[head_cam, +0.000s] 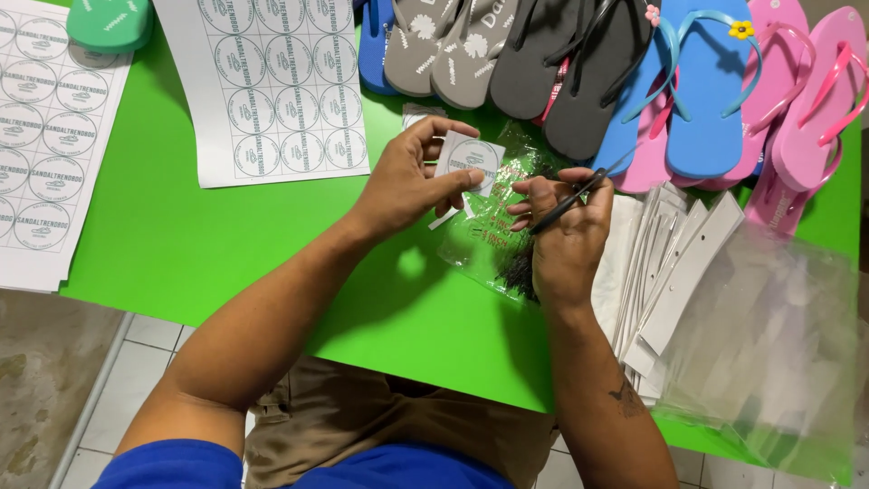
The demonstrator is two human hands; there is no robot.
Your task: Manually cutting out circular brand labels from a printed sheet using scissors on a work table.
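A small white paper piece [471,160] printed with a round label (roughly square-cut) is pinched upright; black scissors [572,197] angle beside it.

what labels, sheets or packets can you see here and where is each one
Cut label: small white square with a grey round print, in left hand.
Label sheet: white, rows of grey circles, top centre.
Second sheet: same, left edge.
Clear packet: under both hands.
Scissors: in right hand.
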